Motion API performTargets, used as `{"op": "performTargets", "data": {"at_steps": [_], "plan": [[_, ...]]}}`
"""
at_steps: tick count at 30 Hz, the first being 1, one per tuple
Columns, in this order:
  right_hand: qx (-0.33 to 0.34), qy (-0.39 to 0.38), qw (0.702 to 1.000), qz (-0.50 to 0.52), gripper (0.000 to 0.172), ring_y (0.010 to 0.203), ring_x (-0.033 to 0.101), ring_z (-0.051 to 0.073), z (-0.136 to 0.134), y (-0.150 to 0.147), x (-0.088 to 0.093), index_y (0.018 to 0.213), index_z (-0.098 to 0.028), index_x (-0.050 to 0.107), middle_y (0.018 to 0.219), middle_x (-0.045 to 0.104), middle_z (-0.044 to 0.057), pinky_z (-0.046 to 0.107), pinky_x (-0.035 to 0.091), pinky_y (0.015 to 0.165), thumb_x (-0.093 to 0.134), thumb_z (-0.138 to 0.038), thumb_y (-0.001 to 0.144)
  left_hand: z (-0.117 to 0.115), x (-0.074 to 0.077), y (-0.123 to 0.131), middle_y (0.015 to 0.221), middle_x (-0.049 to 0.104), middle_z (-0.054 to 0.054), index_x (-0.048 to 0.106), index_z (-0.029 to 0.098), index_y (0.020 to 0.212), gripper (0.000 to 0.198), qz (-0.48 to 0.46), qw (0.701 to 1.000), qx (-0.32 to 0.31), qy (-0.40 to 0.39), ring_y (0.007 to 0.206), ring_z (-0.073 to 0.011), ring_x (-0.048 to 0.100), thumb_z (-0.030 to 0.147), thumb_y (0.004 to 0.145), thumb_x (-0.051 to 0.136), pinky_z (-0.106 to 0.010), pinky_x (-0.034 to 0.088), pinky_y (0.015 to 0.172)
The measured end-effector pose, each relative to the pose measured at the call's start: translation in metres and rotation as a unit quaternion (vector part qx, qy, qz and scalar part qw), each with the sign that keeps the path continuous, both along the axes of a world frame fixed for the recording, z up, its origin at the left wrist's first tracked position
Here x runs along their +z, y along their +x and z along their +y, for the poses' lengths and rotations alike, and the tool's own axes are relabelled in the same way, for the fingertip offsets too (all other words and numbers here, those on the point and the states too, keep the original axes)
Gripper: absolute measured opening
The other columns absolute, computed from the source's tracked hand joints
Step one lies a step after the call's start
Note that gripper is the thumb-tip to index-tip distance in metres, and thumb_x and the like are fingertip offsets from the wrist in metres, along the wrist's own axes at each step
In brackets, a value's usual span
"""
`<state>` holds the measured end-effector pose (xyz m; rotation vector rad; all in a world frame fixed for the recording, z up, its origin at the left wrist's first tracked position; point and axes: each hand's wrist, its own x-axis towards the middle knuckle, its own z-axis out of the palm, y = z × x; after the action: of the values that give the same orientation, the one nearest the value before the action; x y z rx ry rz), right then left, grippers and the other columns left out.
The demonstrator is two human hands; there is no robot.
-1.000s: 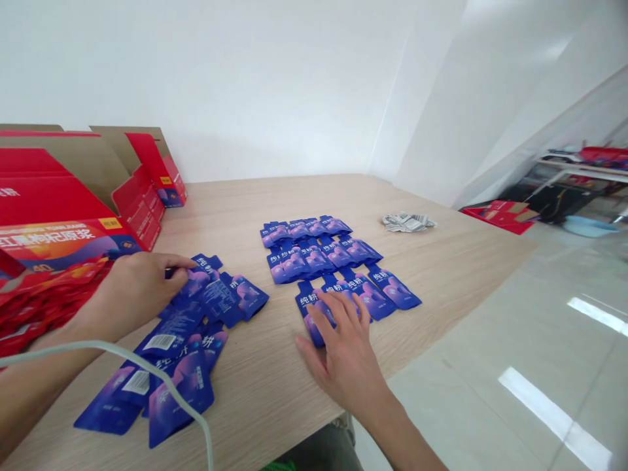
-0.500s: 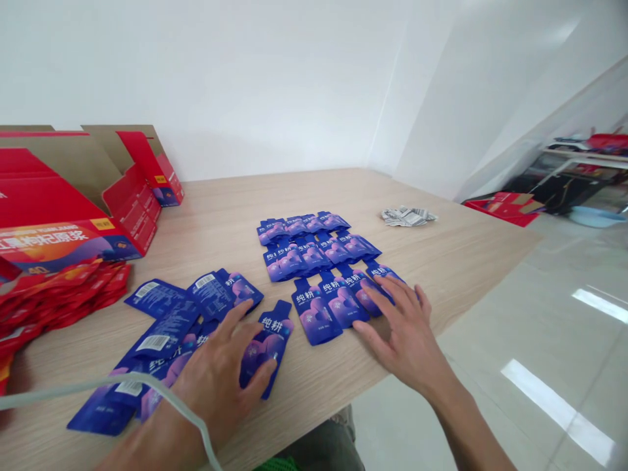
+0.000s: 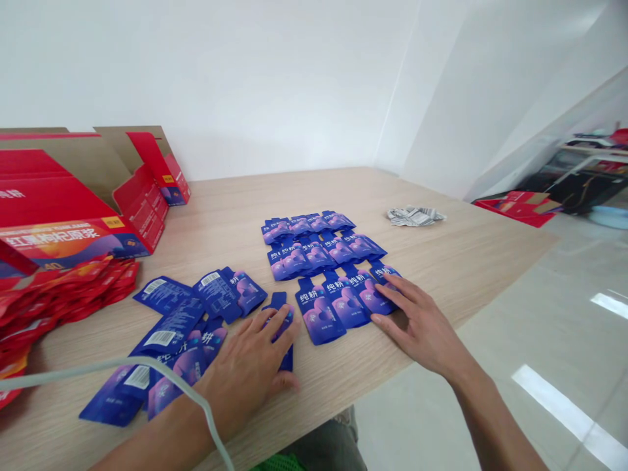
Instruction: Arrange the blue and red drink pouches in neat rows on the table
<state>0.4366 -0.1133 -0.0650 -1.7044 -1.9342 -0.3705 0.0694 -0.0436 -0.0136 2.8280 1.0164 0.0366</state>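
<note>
Blue-purple pouches [image 3: 318, 252] lie in neat rows on the wooden table [image 3: 441, 261]. My left hand [image 3: 250, 369] lies flat with fingers spread on one loose pouch [image 3: 280, 313], just left of the nearest row. My right hand [image 3: 419, 324] rests open at the right end of that row, its fingertips on the last pouch [image 3: 380, 271]. A jumbled heap of the same pouches [image 3: 167, 340] spreads out left of my left hand.
Red flat cartons [image 3: 69, 229] are stacked at the table's left, with folded ones [image 3: 157, 167] behind them. A crumpled foil scrap [image 3: 415, 216] lies at the far right of the table. A pale cable [image 3: 147, 373] crosses my left forearm. The table's front edge runs beneath my wrists.
My left hand slid the loose pouch right, closer to the nearest row, and now covers most of it. My right hand drew back slightly at the row's right end.
</note>
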Motion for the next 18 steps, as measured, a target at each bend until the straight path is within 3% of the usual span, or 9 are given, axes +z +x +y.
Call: {"op": "performTargets", "data": {"at_steps": [4, 8, 12, 18], "plan": [[-0.007, -0.006, 1.000, -0.020, 0.059, 0.150, 0.055, 0.039, -0.001, 0.000, 0.002, 0.149, -0.024, 0.069, 0.165, 0.056, 0.015, 0.063, 0.048, 0.122, 0.060, -0.064, 0.107, -0.004, -0.013, 0.015, 0.179, 0.038, -0.015, 0.039, 0.041, 0.172, 0.074, -0.022, 0.998, -0.002, 0.058, 0.165, -0.0420, 0.037, 0.048, 0.105, 0.068, -0.067, 0.042, 0.125], [-0.006, -0.044, 0.998, -0.051, 0.053, 0.159, 0.044, 0.040, -0.002, -0.002, 0.005, 0.155, -0.032, 0.064, 0.171, 0.049, 0.010, 0.075, 0.038, 0.124, 0.059, -0.058, 0.109, -0.003, -0.017, 0.024, 0.182, 0.031, -0.013, 0.034, 0.044, 0.174, 0.063, -0.039, 0.998, -0.040, 0.037, 0.169, -0.0414, 0.026, 0.037, 0.113, 0.052, -0.076, 0.029, 0.128], [0.020, -0.061, 0.997, -0.046, 0.054, 0.156, 0.050, 0.037, -0.001, -0.001, 0.006, 0.158, -0.030, 0.062, 0.166, 0.055, 0.011, 0.068, 0.043, 0.125, 0.060, -0.053, 0.110, -0.001, -0.015, 0.034, 0.180, 0.037, -0.014, 0.036, 0.043, 0.173, 0.063, -0.034, 0.998, -0.042, 0.016, 0.169, -0.0416, 0.027, 0.032, 0.113, 0.052, -0.080, 0.024, 0.129], [0.024, -0.043, 0.998, -0.035, 0.052, 0.154, 0.053, 0.037, -0.001, 0.001, 0.005, 0.158, -0.031, 0.063, 0.163, 0.059, 0.010, 0.067, 0.044, 0.125, 0.060, -0.053, 0.110, -0.002, -0.021, 0.045, 0.181, 0.034, -0.015, 0.035, 0.042, 0.174, 0.066, -0.062, 0.998, -0.029, 0.013, 0.169, -0.0389, 0.028, 0.031, 0.112, 0.054, -0.077, 0.027, 0.130]]}}
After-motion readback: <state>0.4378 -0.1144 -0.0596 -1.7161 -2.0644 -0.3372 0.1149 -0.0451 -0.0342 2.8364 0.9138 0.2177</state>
